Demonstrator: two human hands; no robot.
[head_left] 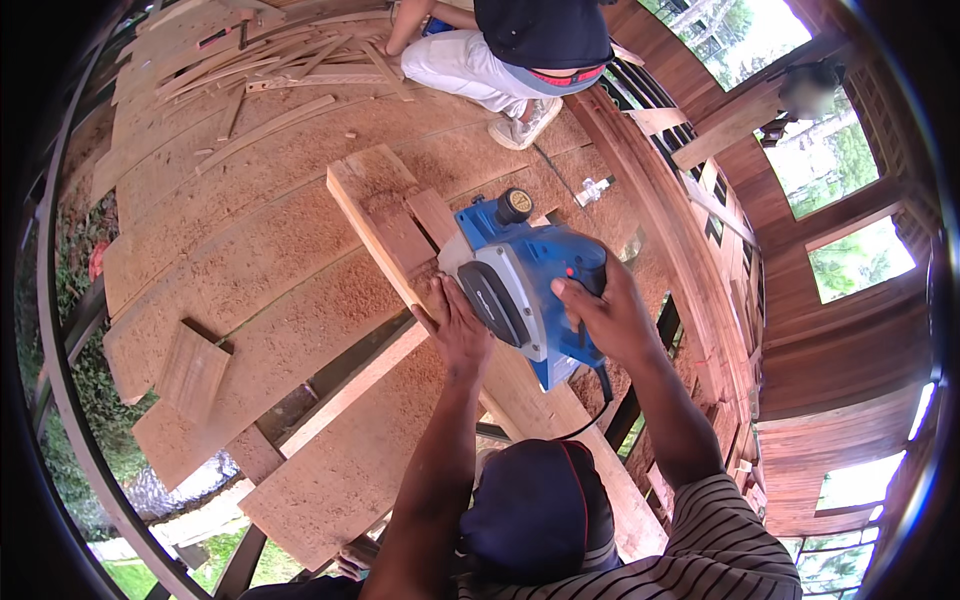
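Note:
A blue electric hand planer (548, 268) with a black knob rests tilted over a wooden board (350, 205). My right hand (618, 312) is closed around its rear handle, thumb beside a small red button. Close to the planer's left side, my left hand (458, 328) grips the board's near edge, fingers on top and thumb along the side. A narrow wooden strip (432, 215) lies on the board in front of the planer. Sawdust and shavings cover part of the board. The planer's underside is hidden. Its black cord (608, 392) trails toward me.
Another person (455, 70) in white trousers crouches ahead, near a pile of thin wood strips (300, 75). A white plug connector (593, 190) lies on the sawdust-covered plank floor (230, 250). Gaps open between planks at left. Long timbers (655, 200) run along the right.

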